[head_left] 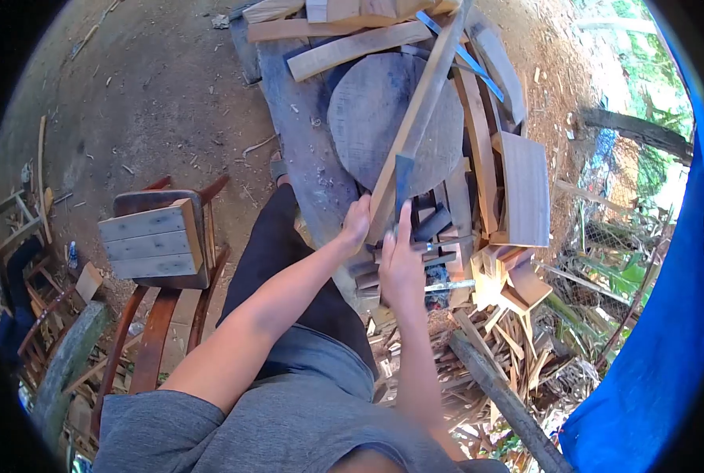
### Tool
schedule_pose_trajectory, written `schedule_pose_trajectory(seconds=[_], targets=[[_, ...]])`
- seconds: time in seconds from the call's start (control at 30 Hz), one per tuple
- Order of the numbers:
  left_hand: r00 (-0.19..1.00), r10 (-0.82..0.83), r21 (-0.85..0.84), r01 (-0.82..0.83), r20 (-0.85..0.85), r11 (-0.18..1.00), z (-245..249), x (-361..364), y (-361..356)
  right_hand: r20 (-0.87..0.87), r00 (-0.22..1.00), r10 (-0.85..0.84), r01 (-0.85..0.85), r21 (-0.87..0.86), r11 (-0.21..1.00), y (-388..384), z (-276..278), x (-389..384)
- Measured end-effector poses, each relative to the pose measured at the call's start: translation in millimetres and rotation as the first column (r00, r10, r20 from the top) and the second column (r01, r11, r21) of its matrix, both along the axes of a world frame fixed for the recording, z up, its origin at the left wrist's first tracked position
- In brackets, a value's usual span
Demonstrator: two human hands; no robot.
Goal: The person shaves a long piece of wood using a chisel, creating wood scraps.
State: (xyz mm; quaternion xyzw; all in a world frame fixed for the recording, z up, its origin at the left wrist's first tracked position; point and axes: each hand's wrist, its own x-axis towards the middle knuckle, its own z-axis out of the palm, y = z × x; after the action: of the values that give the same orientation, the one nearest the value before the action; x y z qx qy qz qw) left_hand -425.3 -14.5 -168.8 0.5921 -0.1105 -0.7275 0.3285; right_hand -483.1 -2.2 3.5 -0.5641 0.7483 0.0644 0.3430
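A long wooden strip (427, 94) runs diagonally over a round wooden disc (360, 110) on the workbench. My left hand (357, 221) is closed round the strip's near end. Just to the right, my right hand (399, 256) grips a tool with a dark bluish flat blade (403, 177), its index finger stretched along it. The blade lies against or just over the strip; whether it touches cannot be told. The tool's handle is hidden in the fist.
Several planks (360, 49) lie at the bench's (289, 118) far end, beside a blue saw blade (466, 55). Curved boards and a wooden block (525, 189) stand on the right. A chair (158, 335) holds a slatted panel (151, 240) at left. Offcuts (517, 355) lie at lower right.
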Motion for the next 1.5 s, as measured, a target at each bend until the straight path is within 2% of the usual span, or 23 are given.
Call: schedule_pose_trajectory(seconds=[0.07,0.17,0.27,0.33,0.37,0.47,0.5,0.67,0.73,0.83,0.93,0.97,1.0,1.07,1.17,1.2,1.23,1.27,1.33,1.37,1.4,1.47,1.5], targets=[[1.000,-0.029,0.019,0.029,-0.001,0.999,-6.8,-1.9,-0.1,0.025,1.000,-0.009,0.012,-0.127,0.992,-43.2,-5.2,-4.8],[0.997,-0.028,0.078,0.033,-0.067,0.996,-3.6,2.1,-4.3,0.032,0.996,-0.085,0.088,-0.081,0.993,-68.8,-12.2,-4.0],[0.998,0.063,0.062,-0.061,-0.028,0.996,6.6,-2.1,-0.1,0.004,1.000,0.021,-0.021,-0.102,0.995,-0.6,-14.9,-2.9],[0.999,-0.045,-0.026,0.045,-0.001,0.999,1.0,4.3,-0.9,0.022,1.000,0.013,-0.013,-0.018,1.000,21.3,1.2,6.2],[0.999,-0.022,-0.043,0.024,0.035,0.999,0.4,3.0,-1.3,0.040,0.999,-0.020,0.018,0.048,0.999,26.7,6.2,8.5],[1.000,0.022,0.002,-0.022,-0.022,1.000,18.6,5.2,-8.2,0.018,0.999,0.043,-0.044,0.031,0.999,23.4,1.2,2.8],[0.999,-0.033,-0.024,0.033,-0.020,0.999,15.5,7.2,-7.5,-0.001,0.998,0.059,-0.059,-0.006,0.998,25.9,-1.7,2.2],[1.000,-0.023,-0.015,0.023,0.001,1.000,8.1,4.3,-5.9,0.022,1.000,0.011,-0.011,-0.003,1.000,39.4,-6.5,5.9],[0.995,0.022,-0.003,-0.023,-0.094,1.000,0.2,3.2,-0.6,-0.022,1.000,0.012,-0.012,-0.033,0.999,37.0,-12.6,7.1],[0.986,0.111,0.018,-0.109,-0.125,0.994,-1.6,-0.8,2.1,0.043,0.997,-0.068,0.073,-0.125,0.989,-20.9,-18.5,1.4],[0.985,0.125,0.035,-0.122,-0.116,0.992,9.6,-0.1,-1.1,0.038,0.996,-0.078,0.083,-0.141,0.986,-42.8,-23.7,-0.2],[0.993,0.103,-0.022,-0.104,-0.054,0.994,4.1,-1.8,-1.1,0.024,0.999,-0.025,0.029,-0.209,0.977,-28.8,-23.8,-0.1],[0.991,0.121,-0.016,-0.123,-0.063,0.992,-0.1,-3.9,-1.4,0.009,1.000,-0.002,0.004,-0.160,0.987,-12.0,-21.8,0.3],[0.998,0.037,-0.012,-0.038,-0.045,0.999,-9.8,-1.7,2.3,0.024,0.999,-0.034,0.035,-0.041,0.999,16.5,-11.7,7.1],[0.995,0.056,0.005,-0.056,-0.087,0.998,1.7,0.6,2.3,0.014,0.999,-0.034,0.035,-0.076,0.997,-10.4,-13.2,3.9],[0.993,0.065,0.014,-0.064,-0.096,0.998,9.0,0.9,-1.4,0.052,0.998,-0.045,0.053,-0.148,0.988,-32.1,-18.4,0.6],[0.996,0.006,-0.006,-0.006,-0.090,1.000,-25.3,-5.0,5.3,0.044,0.997,-0.068,0.074,-0.152,0.986,-59.5,-22.8,-3.2],[0.996,0.010,-0.012,-0.011,-0.085,1.000,-22.1,-3.7,4.4,0.043,0.995,-0.088,0.093,-0.153,0.984,-77.4,-24.7,-3.4],[0.993,0.026,0.041,-0.022,-0.113,0.999,-11.0,-2.1,3.4,0.044,0.996,-0.079,0.084,-0.129,0.988,-72.7,-19.7,0.2],[0.997,0.012,-0.009,-0.012,-0.076,1.000,-18.8,-4.9,5.1,0.029,0.997,-0.067,0.070,-0.098,0.993,-66.0,-16.6,-2.3],[0.996,0.028,-0.005,-0.029,-0.087,1.000,-13.4,-7.5,1.8,-0.047,0.999,0.004,-0.009,-0.120,0.993,-45.2,-21.6,-2.1],[1.000,0.004,-0.031,-0.004,-0.004,1.000,-2.7,-1.2,2.1,0.012,0.999,-0.034,0.034,-0.002,0.999,-15.5,-6.1,7.6],[0.999,0.033,-0.010,-0.033,-0.007,0.999,-3.2,-2.6,3.3,0.036,0.999,-0.032,0.033,-0.027,0.999,-16.8,-9.1,6.9]])
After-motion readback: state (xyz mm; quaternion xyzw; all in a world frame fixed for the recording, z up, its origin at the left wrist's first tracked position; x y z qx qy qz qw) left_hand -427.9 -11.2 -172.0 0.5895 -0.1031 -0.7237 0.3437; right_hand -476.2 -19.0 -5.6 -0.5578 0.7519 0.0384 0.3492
